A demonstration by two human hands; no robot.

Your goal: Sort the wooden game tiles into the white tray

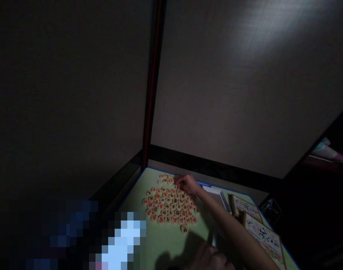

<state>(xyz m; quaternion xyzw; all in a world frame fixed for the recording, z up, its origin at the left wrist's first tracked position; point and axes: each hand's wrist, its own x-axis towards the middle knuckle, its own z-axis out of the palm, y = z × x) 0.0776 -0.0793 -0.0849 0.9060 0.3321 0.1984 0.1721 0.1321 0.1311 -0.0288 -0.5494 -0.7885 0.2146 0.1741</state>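
Several round pale game discs (171,204) with red and black characters lie packed in a flat cluster on a green table mat (166,243). My right hand (188,184) reaches across the mat to the cluster's far edge. Its fingers are curled, and the tips pinch down on a disc (176,182) there. My left hand (209,258) rests low at the near edge of the mat. It sits in deep shadow, so its fingers cannot be made out.
A white tray (216,195) lies under my right forearm. Two wooden-framed boards with painted characters (244,206) (264,236) lie on the right. A dark red post (151,93) marks the wall corner behind. A blurred-out patch (115,243) covers the lower left.
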